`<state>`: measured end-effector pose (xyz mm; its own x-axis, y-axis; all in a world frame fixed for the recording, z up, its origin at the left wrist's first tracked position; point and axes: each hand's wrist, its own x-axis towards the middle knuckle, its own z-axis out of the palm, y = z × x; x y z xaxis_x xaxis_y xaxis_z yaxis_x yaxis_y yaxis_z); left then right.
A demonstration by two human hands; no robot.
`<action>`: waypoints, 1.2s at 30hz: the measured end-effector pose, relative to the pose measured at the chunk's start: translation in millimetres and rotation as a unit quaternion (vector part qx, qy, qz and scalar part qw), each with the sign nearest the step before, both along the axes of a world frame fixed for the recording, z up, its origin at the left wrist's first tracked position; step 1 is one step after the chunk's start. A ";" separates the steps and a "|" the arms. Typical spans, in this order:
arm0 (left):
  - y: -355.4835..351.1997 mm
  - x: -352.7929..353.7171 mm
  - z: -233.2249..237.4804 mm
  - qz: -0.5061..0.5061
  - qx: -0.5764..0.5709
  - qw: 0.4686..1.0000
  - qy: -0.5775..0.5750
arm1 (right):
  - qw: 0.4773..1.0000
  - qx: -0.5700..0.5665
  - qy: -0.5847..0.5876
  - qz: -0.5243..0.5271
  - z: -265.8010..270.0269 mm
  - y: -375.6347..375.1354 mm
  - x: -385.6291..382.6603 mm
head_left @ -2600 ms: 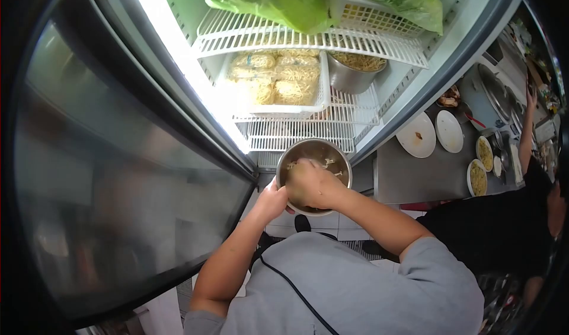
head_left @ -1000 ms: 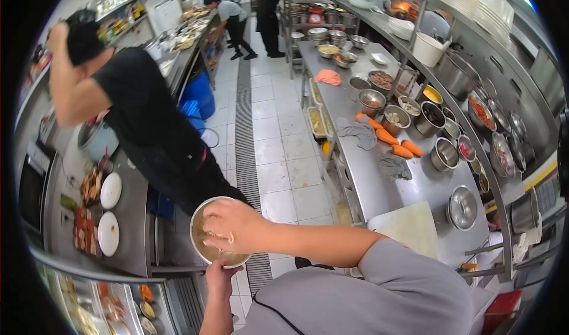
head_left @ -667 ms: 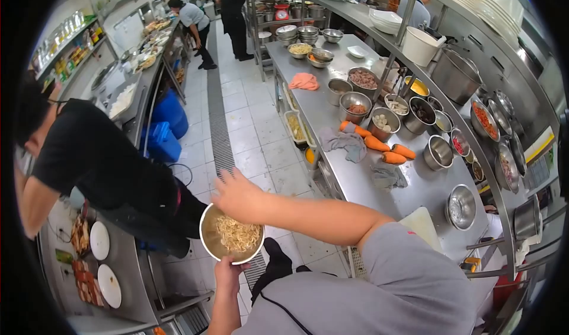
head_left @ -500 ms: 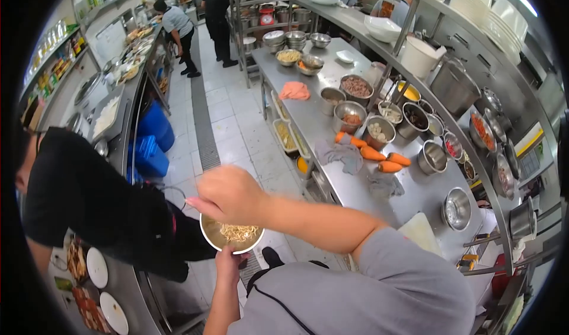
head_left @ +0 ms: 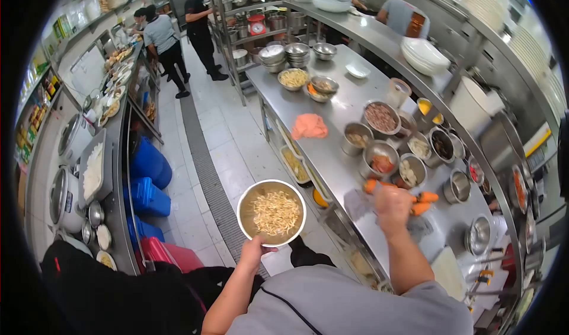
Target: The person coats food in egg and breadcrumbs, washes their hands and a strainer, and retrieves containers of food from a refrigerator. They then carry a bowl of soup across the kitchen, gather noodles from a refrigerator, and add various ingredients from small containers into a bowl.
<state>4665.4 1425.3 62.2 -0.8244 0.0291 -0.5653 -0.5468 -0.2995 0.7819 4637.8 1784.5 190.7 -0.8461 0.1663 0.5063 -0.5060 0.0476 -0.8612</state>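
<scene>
My left hand (head_left: pixel 253 253) grips the near rim of a metal bowl (head_left: pixel 242 210), which is held over the floor. Inside lies a heap of pale, thin strands that look like bean sprouts (head_left: pixel 275 211). Out to the right, my right hand (head_left: pixel 392 207) is above the steel table, fingers curled closed; whatever is in them, if anything, is hidden. Behind and beside it are several carrots (head_left: pixel 424 197) and a grey cloth (head_left: pixel 358 204). Just beyond stand a metal bowl of reddish food (head_left: pixel 381 163) and a metal pot of pale round pieces (head_left: pixel 409 172).
The steel table (head_left: pixel 332 157) carries more food bowls and an orange cloth (head_left: pixel 309 125). A person in black (head_left: pixel 118 293) is close on my left. Blue bins (head_left: pixel 148 195) line the left counter. Other people stand at the back, near a red scale (head_left: pixel 256 24).
My right hand has moved from above the bowl to the right, over the table by the carrots. The bowl in my left hand now shows fully. The person in black on the left has shifted lower in view.
</scene>
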 end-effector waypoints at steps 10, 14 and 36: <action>-111.9 -195.6 10.9 0.074 0.030 0.997 0.012 | 0.890 0.374 0.125 0.231 -3.2 -257.6 -274.3; -197.5 -255.6 -14.5 0.167 0.028 0.985 0.022 | 0.900 0.334 0.081 0.267 -24.0 -336.9 -373.0; -426.4 -750.5 -56.1 0.123 -0.025 0.991 -0.047 | 0.874 0.242 -0.420 0.031 -251.9 -343.3 -753.5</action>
<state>3914.8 998.9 6.1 -0.7466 -0.1974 -0.6353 -0.5327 -0.3948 0.7486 3884.2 1441.3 -61.2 -0.9529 0.0444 -0.2999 0.2805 0.5044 -0.8167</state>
